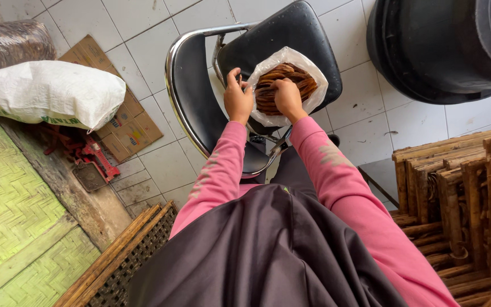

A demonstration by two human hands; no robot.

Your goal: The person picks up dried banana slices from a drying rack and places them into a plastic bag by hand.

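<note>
Sticks (282, 85) — brown, bundled — sat in a white bag (313, 77) on the black chair (305, 31). Right hand (287, 98) clutched them; left hand (237, 96) pinched the bag's rim — seemingly mid-packing, needing a steady opening.

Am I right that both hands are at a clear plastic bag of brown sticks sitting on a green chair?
Not quite: the head view shows the chair is black, not green. Otherwise yes, the left hand grips the plastic bag at its rim, and the right hand rests on the brown sticks inside.
</note>
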